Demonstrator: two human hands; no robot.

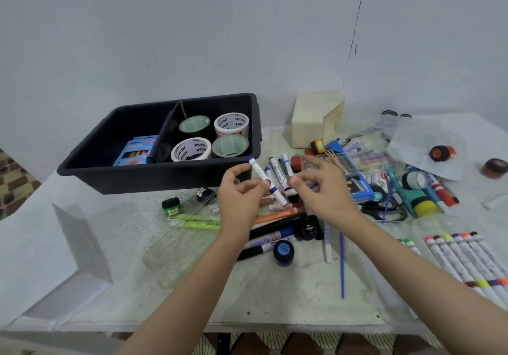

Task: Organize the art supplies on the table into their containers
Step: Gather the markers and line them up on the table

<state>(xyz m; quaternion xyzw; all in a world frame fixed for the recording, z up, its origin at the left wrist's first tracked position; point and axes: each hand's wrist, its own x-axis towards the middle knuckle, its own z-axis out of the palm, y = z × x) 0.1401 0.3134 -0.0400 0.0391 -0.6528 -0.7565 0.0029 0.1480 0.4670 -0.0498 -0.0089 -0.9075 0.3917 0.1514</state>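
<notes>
Forearms enter from the bottom edge. My left hand [242, 198] pinches a blue-capped marker [258, 173] at mid-frame. My right hand [321, 189] is blurred, but it looks curled round a bunch [276, 172] of other markers just beside it. Both hover over the pile [280, 217] on the table [275, 294]. The bin [154, 174] sits upper left of centre, with its near wall close to my left knuckles. Tape rolls [232, 123] fill its right compartment, and the left one has room beside a crayon box [136, 150]. I judge the main risk to be the light pinch: if the marker knocks the bunch or the bin's rim, it could drop back into the pile. My right forearm passes above a brush [342, 266] and close to a blue pot [283, 251], so a low sweep could roll either toward the front edge. A row of pens [467, 258] lies lower right, close under that arm. Bare table at lower centre and lower left gives the easiest room for moving toward the bin.
</notes>
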